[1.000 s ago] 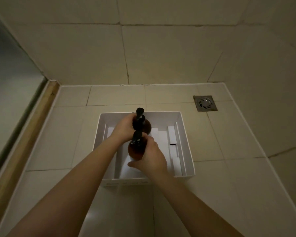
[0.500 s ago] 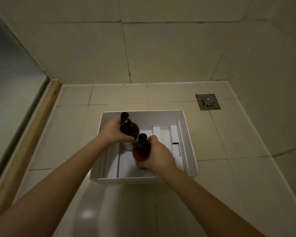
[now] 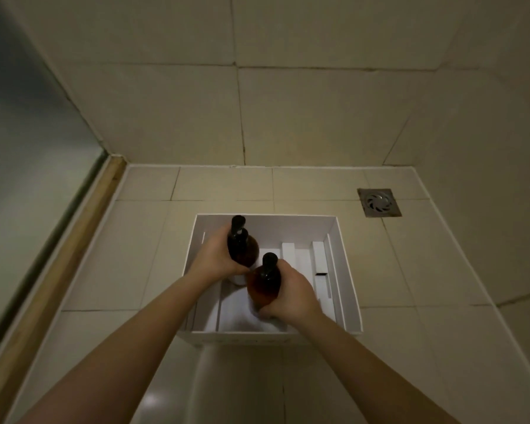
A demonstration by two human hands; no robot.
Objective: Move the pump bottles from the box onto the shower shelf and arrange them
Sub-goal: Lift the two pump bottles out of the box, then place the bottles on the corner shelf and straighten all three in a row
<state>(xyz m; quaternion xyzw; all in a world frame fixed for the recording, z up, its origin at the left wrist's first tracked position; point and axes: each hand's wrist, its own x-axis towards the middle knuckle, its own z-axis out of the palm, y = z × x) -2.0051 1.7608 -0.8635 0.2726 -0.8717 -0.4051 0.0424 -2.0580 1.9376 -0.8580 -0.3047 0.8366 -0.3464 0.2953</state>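
Hands were both closed on brown bottles over the white box (image 3: 346, 270), which sat on the tiled floor (image 3: 110, 264). Left hand (image 3: 216, 258) was wrapped around the far bottle (image 3: 242, 247); right hand (image 3: 291, 293) gripped the near bottle (image 3: 263, 284), just beside it. Both had black pump tops and stood roughly upright. No label or writing could be read on either. White dividers (image 3: 288, 252) lined the box's right side. A drain (image 3: 379, 202) lay far right.
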